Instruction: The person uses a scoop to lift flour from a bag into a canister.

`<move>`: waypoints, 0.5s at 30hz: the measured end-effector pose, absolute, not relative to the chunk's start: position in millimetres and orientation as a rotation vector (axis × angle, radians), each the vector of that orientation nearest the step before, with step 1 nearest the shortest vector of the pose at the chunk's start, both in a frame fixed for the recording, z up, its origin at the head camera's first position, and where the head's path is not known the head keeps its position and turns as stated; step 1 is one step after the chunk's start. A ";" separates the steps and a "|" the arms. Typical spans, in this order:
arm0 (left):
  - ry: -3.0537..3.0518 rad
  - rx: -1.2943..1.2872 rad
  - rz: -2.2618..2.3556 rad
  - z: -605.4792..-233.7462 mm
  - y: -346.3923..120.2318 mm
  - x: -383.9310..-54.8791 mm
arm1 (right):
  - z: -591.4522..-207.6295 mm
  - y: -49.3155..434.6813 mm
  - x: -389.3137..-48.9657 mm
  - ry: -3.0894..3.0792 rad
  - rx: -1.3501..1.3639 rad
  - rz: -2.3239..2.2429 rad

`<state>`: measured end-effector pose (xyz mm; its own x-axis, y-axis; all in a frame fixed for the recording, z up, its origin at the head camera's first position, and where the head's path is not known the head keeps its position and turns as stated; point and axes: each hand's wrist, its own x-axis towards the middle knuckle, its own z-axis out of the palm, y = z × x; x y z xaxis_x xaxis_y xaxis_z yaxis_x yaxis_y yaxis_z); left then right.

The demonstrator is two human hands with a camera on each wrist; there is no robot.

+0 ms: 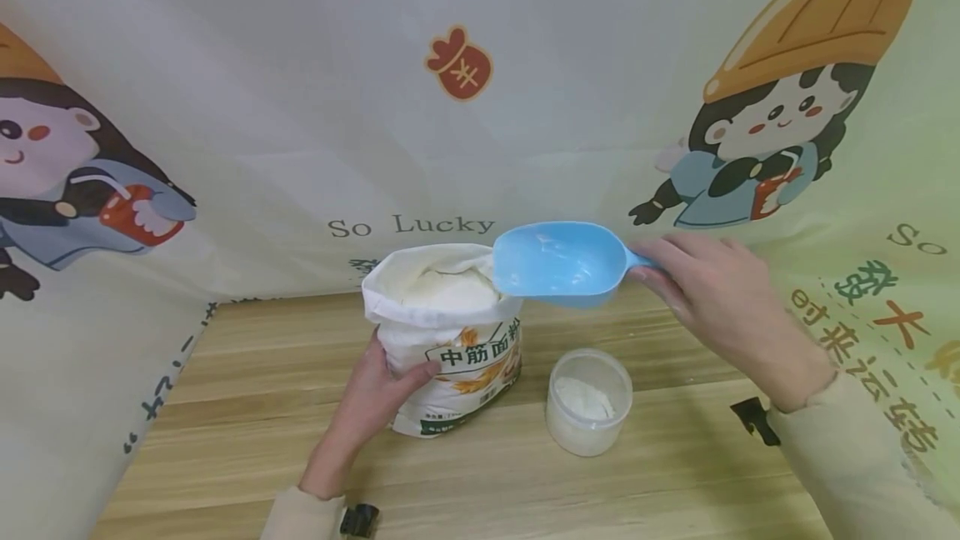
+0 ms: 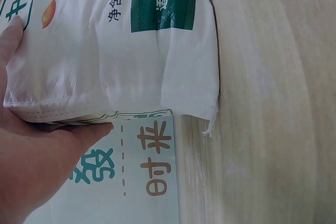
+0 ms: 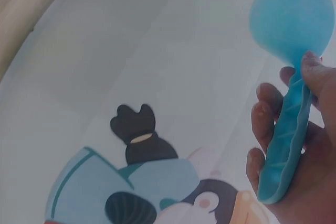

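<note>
A white flour bag (image 1: 468, 361) with printed Chinese text stands upright on the table, its top folded open and white flour (image 1: 450, 290) visible inside. My left hand (image 1: 393, 390) grips its left side, thumb across the front; the left wrist view shows the bag's lower part (image 2: 105, 56) close by that hand. In my right hand (image 1: 723, 298) is a light blue scoop (image 1: 558, 261), held by its handle (image 3: 287, 145) with fingers curled round it. The scoop's bowl faces up and shows bare blue plastic; its front edge overlaps the bag's right rim in the head view.
A round translucent tub (image 1: 588, 433) with some white powder (image 1: 585, 398) in it stands right of the bag, below the scoop. The wooden table (image 1: 255, 415) ends at a printed cloth backdrop (image 1: 300, 132) behind and at both sides.
</note>
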<state>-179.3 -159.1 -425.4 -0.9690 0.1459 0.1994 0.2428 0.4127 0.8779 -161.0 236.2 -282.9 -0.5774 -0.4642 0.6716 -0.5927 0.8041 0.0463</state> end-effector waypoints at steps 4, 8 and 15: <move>-2.566 -0.350 -1.624 -424.6 -158.6 -178.8 | -281.8 226.7 -165.7 -2.242 0.744 0.193; -2.563 -0.355 -1.630 -423.5 -158.4 -177.8 | -277.9 216.4 -172.6 -2.169 0.719 0.108; -2.558 -0.358 -1.647 -424.3 -158.5 -178.5 | -268.3 197.5 -182.8 -2.154 0.682 0.031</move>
